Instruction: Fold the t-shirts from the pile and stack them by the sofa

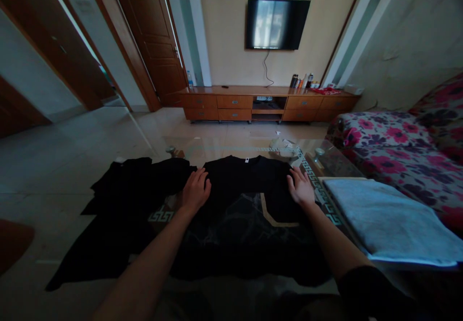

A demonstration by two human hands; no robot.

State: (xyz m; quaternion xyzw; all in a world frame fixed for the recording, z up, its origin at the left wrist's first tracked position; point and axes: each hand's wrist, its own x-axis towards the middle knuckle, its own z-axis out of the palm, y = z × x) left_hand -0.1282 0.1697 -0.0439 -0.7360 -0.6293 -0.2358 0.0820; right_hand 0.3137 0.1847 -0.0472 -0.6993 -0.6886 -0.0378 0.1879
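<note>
A black T-shirt (231, 215) lies spread out on the glass table (249, 142), its neckline and white label toward the far side. Across its front run a faint grey pattern and a tan angled line. My left hand (196, 187) rests at the shirt's left shoulder, fingers stretched out. At the right shoulder lies my right hand (301, 186), its fingers spread flat on the cloth. Neither hand grips anything that I can see. Just left of the shirt is a heap of dark clothing (123, 200), its folds hard to make out in the dim light.
A folded light-blue cloth (394, 220) lies at the table's right end. Beyond it stands a flowered sofa (390, 133). A crumpled clear plastic bag (284, 145) sits near the table's far edge. Against the wall are a low wooden cabinet (235, 101) with bottles on it and a television (278, 24).
</note>
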